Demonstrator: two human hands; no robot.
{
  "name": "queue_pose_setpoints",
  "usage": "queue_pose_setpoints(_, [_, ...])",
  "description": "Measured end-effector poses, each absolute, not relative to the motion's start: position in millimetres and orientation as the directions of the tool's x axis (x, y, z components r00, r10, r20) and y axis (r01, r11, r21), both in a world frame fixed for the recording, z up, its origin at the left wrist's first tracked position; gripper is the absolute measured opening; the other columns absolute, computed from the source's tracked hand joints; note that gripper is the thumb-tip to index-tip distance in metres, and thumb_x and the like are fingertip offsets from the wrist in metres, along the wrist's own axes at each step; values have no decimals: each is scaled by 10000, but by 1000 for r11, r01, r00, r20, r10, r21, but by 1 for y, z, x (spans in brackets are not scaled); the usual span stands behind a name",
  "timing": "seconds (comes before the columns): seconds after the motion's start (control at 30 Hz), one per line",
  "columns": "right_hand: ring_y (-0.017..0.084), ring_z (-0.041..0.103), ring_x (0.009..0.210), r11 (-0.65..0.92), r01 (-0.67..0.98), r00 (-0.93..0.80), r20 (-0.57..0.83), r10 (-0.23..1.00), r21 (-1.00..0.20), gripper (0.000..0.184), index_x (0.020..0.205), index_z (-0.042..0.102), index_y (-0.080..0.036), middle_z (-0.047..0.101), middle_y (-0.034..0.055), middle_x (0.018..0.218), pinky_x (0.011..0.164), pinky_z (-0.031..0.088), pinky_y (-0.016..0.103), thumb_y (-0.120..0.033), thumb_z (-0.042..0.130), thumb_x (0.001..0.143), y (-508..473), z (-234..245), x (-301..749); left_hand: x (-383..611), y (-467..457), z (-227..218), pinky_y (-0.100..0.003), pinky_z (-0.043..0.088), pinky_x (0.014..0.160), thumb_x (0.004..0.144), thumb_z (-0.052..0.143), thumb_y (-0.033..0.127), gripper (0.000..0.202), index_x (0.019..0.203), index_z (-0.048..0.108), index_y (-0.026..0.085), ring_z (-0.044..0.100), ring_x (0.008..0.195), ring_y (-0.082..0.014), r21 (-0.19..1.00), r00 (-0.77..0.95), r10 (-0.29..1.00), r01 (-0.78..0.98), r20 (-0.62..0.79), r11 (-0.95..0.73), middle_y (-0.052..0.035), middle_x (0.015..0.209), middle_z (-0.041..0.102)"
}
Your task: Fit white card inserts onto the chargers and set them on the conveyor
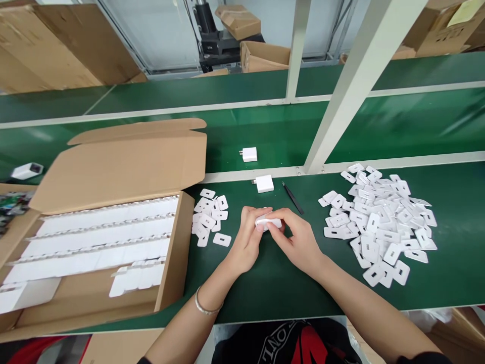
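Both my hands meet over the green table, holding one small white charger (pixel 266 221) between them. My left hand (pixel 248 237), with a silver bracelet at the wrist, grips its left end. My right hand (pixel 299 240) pinches its right end with curled fingers. Just beyond them lies another white charger (pixel 264 183) at the table's far edge, and a third white charger (pixel 249 154) sits on the green conveyor belt (pixel 265 131). Black tweezers (pixel 293 198) lie to the right of the near charger.
An open cardboard box (pixel 113 237) at the left holds rows of white chargers. A small pile of white plastic tabs (pixel 209 216) lies beside it, a large pile of white tabs (pixel 382 220) at the right. A white frame post (pixel 348 96) slants up. Cardboard boxes stand behind the belt.
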State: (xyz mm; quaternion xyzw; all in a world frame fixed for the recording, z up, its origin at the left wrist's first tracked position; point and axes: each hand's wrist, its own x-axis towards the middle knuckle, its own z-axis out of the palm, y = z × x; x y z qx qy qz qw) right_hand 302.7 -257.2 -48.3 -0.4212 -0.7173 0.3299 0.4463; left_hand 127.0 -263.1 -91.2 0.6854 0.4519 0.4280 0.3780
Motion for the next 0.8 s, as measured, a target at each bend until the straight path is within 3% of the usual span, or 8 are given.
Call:
queue_pose_setpoints(0.27, [152, 572, 685, 496, 306, -237, 439, 866, -813, 171, 1106, 742, -283, 682, 18, 884, 603, 500, 298, -263, 575, 1074, -259, -52, 296, 128, -264, -88, -457, 536, 1090, 1146, 317, 496, 417, 1444, 547, 317, 555, 1245, -246, 894, 209, 942, 313, 264, -320, -97, 1256, 522])
queue_pose_setpoints(0.37, [151, 570, 707, 513, 317, -224, 463, 858, -798, 198, 1089, 770, -294, 632, 37, 949, 611, 516, 312, -265, 575, 1071, -258, -54, 296, 129, -264, -88, -457, 531, 1087, 1146, 323, 488, 408, 1445, 542, 318, 546, 1249, -247, 888, 201, 940, 321, 277, -330, -97, 1256, 523])
queue_pose_setpoints(0.47, [148, 552, 714, 501, 353, -183, 467, 865, -790, 203, 1063, 788, -291, 556, 61, 1054, 668, 563, 357, -335, 590, 1063, -258, -56, 297, 130, -265, -87, -466, 525, 1077, 1149, 299, 484, 412, 1413, 557, 303, 550, 1229, -253, 879, 200, 932, 321, 302, -353, -98, 1235, 538])
queue_pose_setpoints(0.57, [168, 559, 774, 462, 331, -144, 440, 887, -823, 243, 1182, 744, -286, 538, 68, 1083, 712, 574, 376, -388, 549, 1079, -257, -58, 299, 130, -267, -86, -452, 530, 1032, 1149, 269, 494, 433, 1387, 570, 294, 565, 1151, -245, 880, 215, 913, 260, 348, -397, -88, 1193, 537])
queue_pose_setpoints(0.8, [204, 580, 832, 364, 213, -196, 326, 925, -906, 431, 1258, 615, -253, 568, 43, 952, 689, 521, 355, -587, 386, 1109, -255, -60, 301, 126, -270, -87, -427, 550, 926, 1135, 219, 536, 499, 1396, 565, 289, 572, 1074, -248, 888, 222, 906, 213, 361, -406, -97, 1186, 525])
